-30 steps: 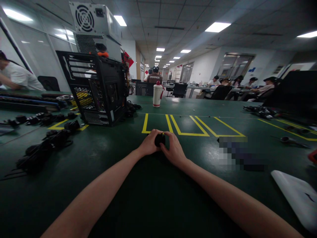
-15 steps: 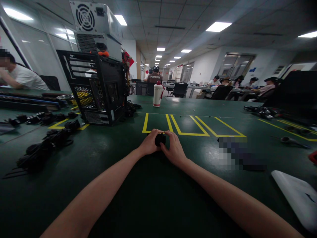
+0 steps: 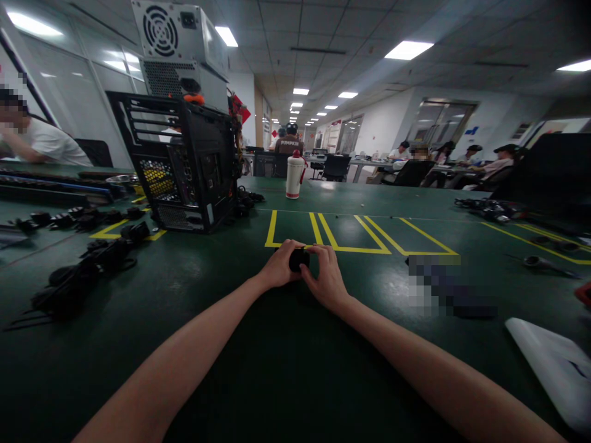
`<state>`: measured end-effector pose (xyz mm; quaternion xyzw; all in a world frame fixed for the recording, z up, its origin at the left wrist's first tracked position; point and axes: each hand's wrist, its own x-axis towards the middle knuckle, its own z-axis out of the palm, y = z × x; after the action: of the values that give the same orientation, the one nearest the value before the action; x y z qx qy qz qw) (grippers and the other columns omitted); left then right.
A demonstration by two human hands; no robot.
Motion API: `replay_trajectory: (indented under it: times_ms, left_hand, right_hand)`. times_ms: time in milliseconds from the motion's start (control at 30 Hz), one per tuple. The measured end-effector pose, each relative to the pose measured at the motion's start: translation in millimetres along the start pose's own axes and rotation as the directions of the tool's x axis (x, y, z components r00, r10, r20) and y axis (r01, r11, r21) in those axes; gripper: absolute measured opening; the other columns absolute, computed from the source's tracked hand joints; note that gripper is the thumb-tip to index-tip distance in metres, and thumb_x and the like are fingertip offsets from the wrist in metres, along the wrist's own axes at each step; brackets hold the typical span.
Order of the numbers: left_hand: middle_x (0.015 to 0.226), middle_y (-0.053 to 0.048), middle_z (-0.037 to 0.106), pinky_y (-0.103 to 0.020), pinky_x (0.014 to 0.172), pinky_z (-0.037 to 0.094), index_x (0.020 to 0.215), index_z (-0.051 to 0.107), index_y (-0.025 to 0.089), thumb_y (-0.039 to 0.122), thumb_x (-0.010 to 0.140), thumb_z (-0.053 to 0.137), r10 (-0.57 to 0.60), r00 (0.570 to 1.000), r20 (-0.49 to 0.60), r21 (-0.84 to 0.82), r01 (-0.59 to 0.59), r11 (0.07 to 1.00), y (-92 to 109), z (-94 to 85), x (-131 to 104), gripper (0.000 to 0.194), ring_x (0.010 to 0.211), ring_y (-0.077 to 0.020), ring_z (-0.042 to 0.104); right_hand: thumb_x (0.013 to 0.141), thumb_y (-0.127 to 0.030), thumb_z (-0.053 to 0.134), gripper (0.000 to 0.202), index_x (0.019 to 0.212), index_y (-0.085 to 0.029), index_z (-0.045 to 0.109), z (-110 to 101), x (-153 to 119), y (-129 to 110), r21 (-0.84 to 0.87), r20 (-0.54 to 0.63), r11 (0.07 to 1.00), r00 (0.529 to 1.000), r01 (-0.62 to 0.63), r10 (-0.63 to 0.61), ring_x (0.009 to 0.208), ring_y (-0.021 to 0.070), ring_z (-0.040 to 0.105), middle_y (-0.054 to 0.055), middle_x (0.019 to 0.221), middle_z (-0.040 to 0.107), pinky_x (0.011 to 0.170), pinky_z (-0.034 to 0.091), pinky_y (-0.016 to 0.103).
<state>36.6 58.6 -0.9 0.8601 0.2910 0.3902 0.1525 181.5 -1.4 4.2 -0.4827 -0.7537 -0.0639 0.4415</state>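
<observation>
A small black object (image 3: 298, 261) with a rounded face is between my two hands, just in front of the yellow tape outlines on the green table. What kind of thing it is cannot be made out. My left hand (image 3: 280, 266) wraps around its left side, thumb along the near edge and fingers over the top. On the other side, my right hand (image 3: 327, 275) curls in with fingertips at the top right and thumb at the lower right, leaving a gap before the palm. Part of the object is hidden by the left fingers.
A black computer case (image 3: 194, 166) with power supplies (image 3: 184, 37) on top stands at the left, beside black cables (image 3: 83, 277). Ahead is a white cup (image 3: 294, 177). At the right lie a dark blurred item (image 3: 455, 292) and a white device (image 3: 549, 363). People sit farther off.
My right fingertips have shifted very slightly at the top of the black object. Both hands otherwise stay in the same place.
</observation>
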Motion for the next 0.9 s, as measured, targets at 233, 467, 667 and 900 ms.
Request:
replay_trajectory:
  times_ms: [233, 467, 667, 900]
  left_hand:
    - [0.103, -0.003, 0.046, -0.038, 0.084, 0.042, 0.108, 0.04, 0.023, 0.016, 0.057, 0.068, -0.021, 1.0, 0.015, -0.002, 0.021, 1.0, 3.4, -1.9, 0.5, 0.059, 0.097, -0.0224, 0.05]
    - [0.101, -0.004, 0.047, -0.036, 0.081, 0.043, 0.107, 0.041, 0.021, 0.02, 0.058, 0.067, -0.003, 1.0, 0.004, 0.0, 0.003, 1.0, 2.3, -0.7, -0.3, 0.056, 0.094, -0.0215, 0.051]
    - [0.101, -0.003, 0.047, -0.037, 0.083, 0.042, 0.107, 0.042, 0.023, 0.02, 0.056, 0.069, -0.028, 1.0, -0.007, -0.01, 0.028, 1.0, 1.4, 1.0, 0.5, 0.057, 0.095, -0.0215, 0.051]
    - [0.103, -0.003, 0.047, -0.039, 0.085, 0.042, 0.107, 0.042, 0.023, 0.016, 0.056, 0.068, -0.029, 1.0, 0.011, -0.02, 0.03, 0.999, 1.7, -0.7, 0.6, 0.058, 0.096, -0.0222, 0.05]
  right_hand:
    - [0.075, -0.021, 0.048, 0.043, 0.117, -0.018, 0.038, 4.3, 1.3, 5.2, 0.0, 0.071, 1.0, 0.997, 0.028, -0.028, 0.116, 0.0281, 0.04, 0.013, 0.113, 0.051, 0.093, 0.036, 0.051]
    - [0.076, -0.022, 0.048, 0.031, 0.106, -0.017, 0.044, 0.4, 1.2, 0.7, -0.008, 0.021, 1.0, 1.0, 0.017, -0.017, 0.106, 0.0261, 0.045, 0.012, 0.103, 0.052, 0.09, 0.038, 0.047]
    - [0.074, -0.022, 0.049, 0.035, 0.108, -0.017, 0.042, 3.2, 0.1, 4.8, -0.01, -0.01, 1.0, 1.0, 0.007, -0.007, 0.104, 0.0269, 0.045, 0.013, 0.107, 0.049, 0.089, 0.039, 0.049]
    - [0.074, -0.022, 0.049, 0.039, 0.113, -0.018, 0.041, 3.9, 1.7, 4.9, -0.008, 0.061, 1.0, 0.998, 0.011, -0.011, 0.113, 0.0277, 0.041, 0.012, 0.11, 0.051, 0.093, 0.036, 0.05]
